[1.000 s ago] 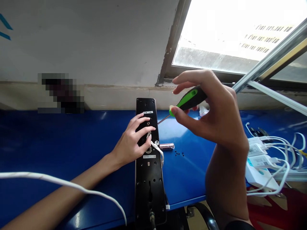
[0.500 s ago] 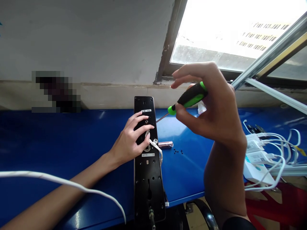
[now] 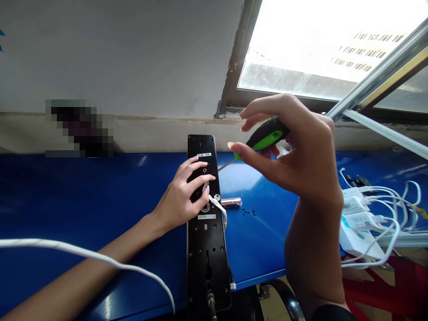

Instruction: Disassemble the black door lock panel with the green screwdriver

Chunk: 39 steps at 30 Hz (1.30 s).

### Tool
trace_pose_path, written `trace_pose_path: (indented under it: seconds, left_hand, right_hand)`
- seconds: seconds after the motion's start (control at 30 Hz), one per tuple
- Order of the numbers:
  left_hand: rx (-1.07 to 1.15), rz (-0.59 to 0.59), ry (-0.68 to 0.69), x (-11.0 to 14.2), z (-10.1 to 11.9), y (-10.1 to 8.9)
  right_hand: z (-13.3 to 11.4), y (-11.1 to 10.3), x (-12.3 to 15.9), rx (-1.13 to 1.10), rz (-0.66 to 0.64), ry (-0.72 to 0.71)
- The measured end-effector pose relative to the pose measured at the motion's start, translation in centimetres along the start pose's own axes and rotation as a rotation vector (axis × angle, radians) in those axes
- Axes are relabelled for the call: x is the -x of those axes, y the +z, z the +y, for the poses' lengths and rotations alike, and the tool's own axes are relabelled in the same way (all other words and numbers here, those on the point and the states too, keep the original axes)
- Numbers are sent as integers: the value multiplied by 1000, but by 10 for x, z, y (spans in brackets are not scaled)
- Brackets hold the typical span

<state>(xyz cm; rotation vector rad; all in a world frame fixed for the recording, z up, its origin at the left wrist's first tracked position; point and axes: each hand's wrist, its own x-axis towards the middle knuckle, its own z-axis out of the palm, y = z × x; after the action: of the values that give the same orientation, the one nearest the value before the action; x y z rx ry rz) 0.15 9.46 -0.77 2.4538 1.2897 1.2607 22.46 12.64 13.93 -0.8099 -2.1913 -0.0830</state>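
Note:
A long black metal panel with screw holes and small labels lies lengthwise in front of me. My left hand rests on its upper half from the left, fingers spread and fingertips touching the surface. A white cable comes from beside the thumb and bends over the panel's right side; whether the thumb pinches it is hidden. My right hand is closed loosely round a black and green screwdriver, tilted with its handle up to the right. The screwdriver's thin shaft reaches the panel's right edge, close to my left index fingertip.
Several small black screws lie right of the panel, near a pinkish metallic cylinder. White chargers and cables are bunched at the far right of the blue table. Another white cable hangs across my left forearm. A wall and window stand behind.
My right fingers have shifted round the screwdriver handle, the thumb now stretched further forward and left. The handle has turned a little. My left hand and the panel stay put.

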Motion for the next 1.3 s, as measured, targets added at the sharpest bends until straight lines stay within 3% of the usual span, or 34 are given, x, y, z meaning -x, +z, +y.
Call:
trace_pose_path:
  seconds: [0.1, 0.3, 0.47, 0.87, 1.2, 1.3]
  left_hand:
    - [0, -1, 1, 0, 0, 0]
    - [9, -4, -6, 1, 0, 0]
    - [13, -7, -15, 1, 1, -1]
    - [-67, 58, -7, 0, 4, -4]
    - [-120, 150, 117, 1, 6, -4]
    - [-175, 146, 159, 0, 15, -9]
  right_hand:
    - [-2, 0, 0, 14, 24, 26]
    - [-10, -5, -3, -33, -101, 68]
    - [-5, -3, -1, 21, -36, 70]
    - [-4, -11, -2, -101, 76, 17]
    - [-4, -14, 0, -246, 107, -19]
    - [-1, -28, 4, -174, 12, 64]
